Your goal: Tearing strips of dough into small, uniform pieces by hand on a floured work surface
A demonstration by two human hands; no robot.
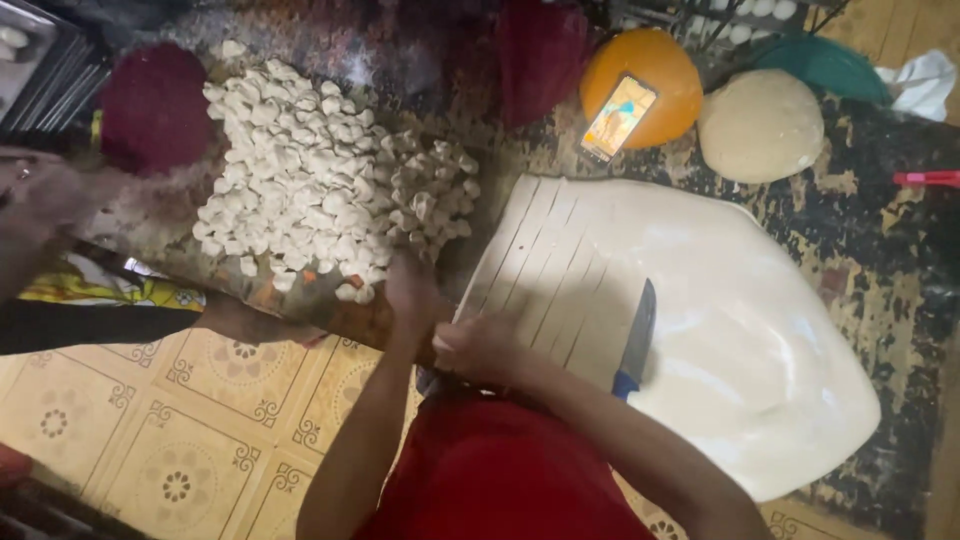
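Note:
A large rolled-out sheet of pale dough (740, 330) lies on the dark mottled worktop, its left part cut into several long strips (545, 260). My right hand (482, 347) is curled at the near ends of those strips and seems to grip one. My left hand (413, 290) is just beside it, its back towards me, touching the edge of a heap of small cut dough pieces (310, 180). Its fingers are hidden. A knife (637, 335) with a dark blade and blue handle rests on the sheet, right of my right hand, held by nobody.
A ball of dough (760, 125) sits at the back right beside an orange bowl (650, 75) with a phone (618, 117) leaning on it. Another person's blurred hand (45, 200) reaches in at the left. Patterned floor tiles (180, 430) lie below the worktop edge.

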